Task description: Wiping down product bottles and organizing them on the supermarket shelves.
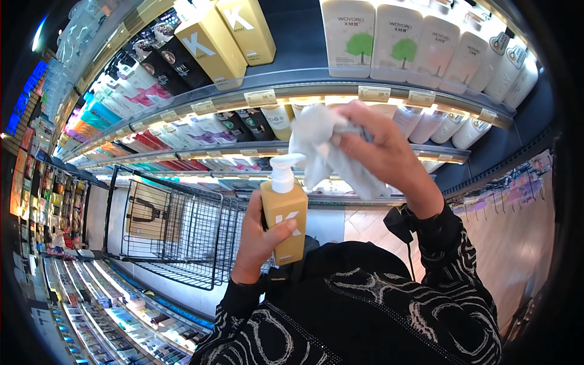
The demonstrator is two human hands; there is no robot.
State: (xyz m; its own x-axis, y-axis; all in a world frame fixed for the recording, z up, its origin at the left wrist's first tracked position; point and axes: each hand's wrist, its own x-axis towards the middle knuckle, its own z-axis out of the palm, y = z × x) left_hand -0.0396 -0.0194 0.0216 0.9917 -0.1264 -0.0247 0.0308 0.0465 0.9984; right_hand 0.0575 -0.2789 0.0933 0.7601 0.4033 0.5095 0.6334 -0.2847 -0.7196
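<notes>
My left hand (pixel 264 237) grips a gold pump bottle (pixel 285 214) with a white pump head, held upright in front of my body. Its thumb lies across the white letter on the bottle's front. Up and to the right, my right hand (pixel 383 150) pinches a crumpled white cloth (pixel 319 141), slightly blurred, which hangs beside the pump head. Whether the cloth touches the pump is not clear. On the upper shelf ahead stand two larger gold bottles (pixel 212 45) with the same white letter.
Lit shelves with price tags on the shelf edge (pixel 315 91) curve across the front. White bottles (pixel 349 41) stand at the upper right, black pump bottles (pixel 175 59) at the left. A black wire shopping cart (pixel 182 228) is at my left. More stocked shelves (pixel 114 315) lie at the lower left.
</notes>
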